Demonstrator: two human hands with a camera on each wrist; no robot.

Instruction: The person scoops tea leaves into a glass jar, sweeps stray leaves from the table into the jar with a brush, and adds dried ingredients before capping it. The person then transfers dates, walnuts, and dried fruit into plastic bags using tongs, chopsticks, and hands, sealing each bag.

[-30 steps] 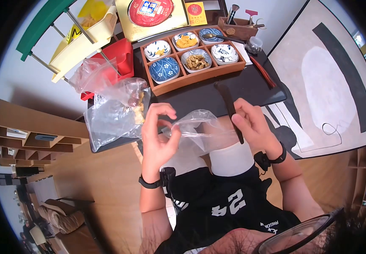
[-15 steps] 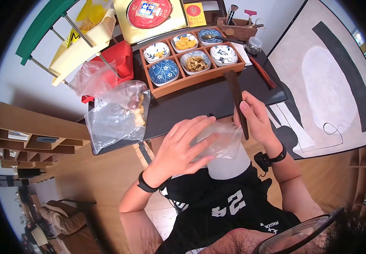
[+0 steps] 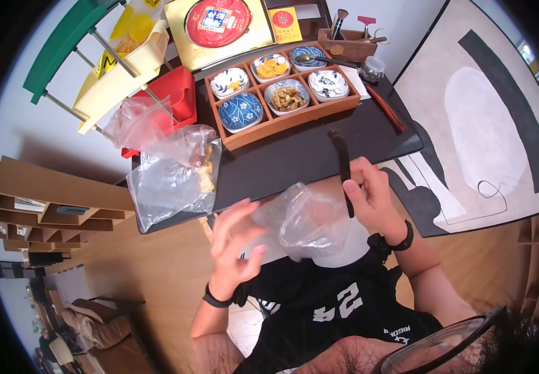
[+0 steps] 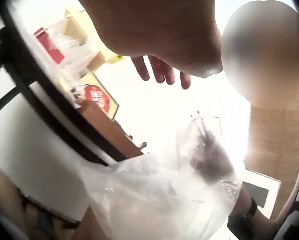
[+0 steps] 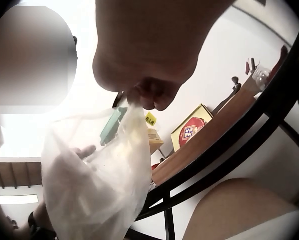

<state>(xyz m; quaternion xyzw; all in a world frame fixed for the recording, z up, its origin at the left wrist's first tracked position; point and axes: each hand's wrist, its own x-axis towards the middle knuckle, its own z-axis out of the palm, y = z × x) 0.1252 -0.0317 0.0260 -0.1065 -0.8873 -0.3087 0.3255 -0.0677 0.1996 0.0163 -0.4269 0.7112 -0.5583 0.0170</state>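
My right hand (image 3: 370, 194) holds a dark, slightly curved stick-like tool (image 3: 342, 163) and pinches the edge of a clear plastic bag (image 3: 313, 221), which hangs over the lap. The left hand (image 3: 235, 249) is beside the bag's left side, fingers spread and somewhat blurred, gripping nothing. From the right wrist view, the bag (image 5: 89, 175) hangs below the right hand's curled fingers (image 5: 157, 95). In the left wrist view the left fingers (image 4: 162, 72) are loosely extended above the bag (image 4: 154, 200).
A wooden divided tray (image 3: 288, 124) on the dark table (image 3: 269, 165) holds several small patterned dishes, some with dried food. Another clear bag (image 3: 173, 187) lies at the table's left, near a red bin (image 3: 182, 100). Red sticks (image 3: 386, 109) lie at the right.
The left hand has swung across the bag and back to the left, fingers now spread. The bag looks wider and hangs lower. The dark tool has shifted slightly with the right hand.
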